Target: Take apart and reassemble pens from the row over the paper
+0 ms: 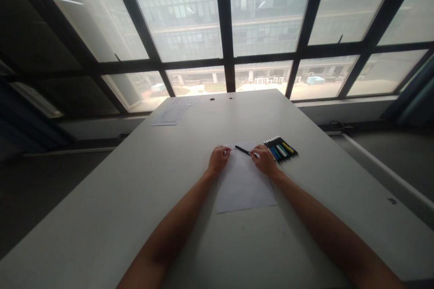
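A white sheet of paper [246, 187] lies on the table in front of me. On its upper left edge rests my left hand [218, 160], fingers curled into a pinch; a small reddish spot shows at the fingertips, too small to name. My right hand [265, 160] is closed around a black marker [242, 149] over the upper right part of the sheet. The marker slants, one end pointing up and left towards my left hand. Just right of my right hand lies a row of markers [281, 149] with black, blue, green, white and yellow parts.
The long white table [142, 189] reaches to the windows. Printed papers [171, 115] lie at its far left, and a dark round spot [212, 99] marks the far end. A small dark patch [392, 201] is near the right edge. Blue curtains [412, 99] hang at both sides.
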The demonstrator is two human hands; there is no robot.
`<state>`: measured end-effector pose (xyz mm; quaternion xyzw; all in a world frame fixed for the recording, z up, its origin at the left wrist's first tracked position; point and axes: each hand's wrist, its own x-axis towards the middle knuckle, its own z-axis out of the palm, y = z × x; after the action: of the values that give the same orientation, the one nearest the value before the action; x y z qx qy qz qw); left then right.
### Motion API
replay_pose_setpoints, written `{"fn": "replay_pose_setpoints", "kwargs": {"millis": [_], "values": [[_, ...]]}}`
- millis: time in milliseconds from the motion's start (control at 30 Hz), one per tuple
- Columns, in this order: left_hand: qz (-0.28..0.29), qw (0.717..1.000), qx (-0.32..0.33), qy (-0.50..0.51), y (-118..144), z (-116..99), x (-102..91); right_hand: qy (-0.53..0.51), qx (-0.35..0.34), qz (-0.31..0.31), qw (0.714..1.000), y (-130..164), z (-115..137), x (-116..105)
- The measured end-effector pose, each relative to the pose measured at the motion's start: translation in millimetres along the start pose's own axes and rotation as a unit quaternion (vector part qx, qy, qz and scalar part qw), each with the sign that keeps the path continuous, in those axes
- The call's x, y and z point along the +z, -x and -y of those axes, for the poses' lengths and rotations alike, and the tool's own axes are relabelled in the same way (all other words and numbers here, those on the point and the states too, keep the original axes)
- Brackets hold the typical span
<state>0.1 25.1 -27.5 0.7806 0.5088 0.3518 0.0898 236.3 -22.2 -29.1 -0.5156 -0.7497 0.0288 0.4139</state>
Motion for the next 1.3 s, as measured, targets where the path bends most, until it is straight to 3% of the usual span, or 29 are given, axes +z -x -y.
{"fn": "replay_pose_setpoints", "kwargs": {"millis": [533, 800, 1033, 1300], "values": [[-0.012, 1.0, 0.011, 0.002, -0.7, 2.2, -0.1, 0.014, -0.006, 0.044, 0.999, -0.6, -1.5, 1.6], [-0.051, 0.998, -0.012, 0.029, 0.0, 0.2, -2.7, 0.017, -0.003, 0.055, 0.998, -0.5, -1.6, 0.9], [-0.036, 0.999, -0.008, 0.001, -0.3, -0.1, -3.7, 0.014, -0.011, 0.038, 0.999, -0.7, -1.9, 0.3], [0.032, 0.998, 0.003, -0.061, 3.4, -5.2, 0.5, 0.02, -0.008, 0.029, 0.999, -0.4, -1.2, 0.3]]}}
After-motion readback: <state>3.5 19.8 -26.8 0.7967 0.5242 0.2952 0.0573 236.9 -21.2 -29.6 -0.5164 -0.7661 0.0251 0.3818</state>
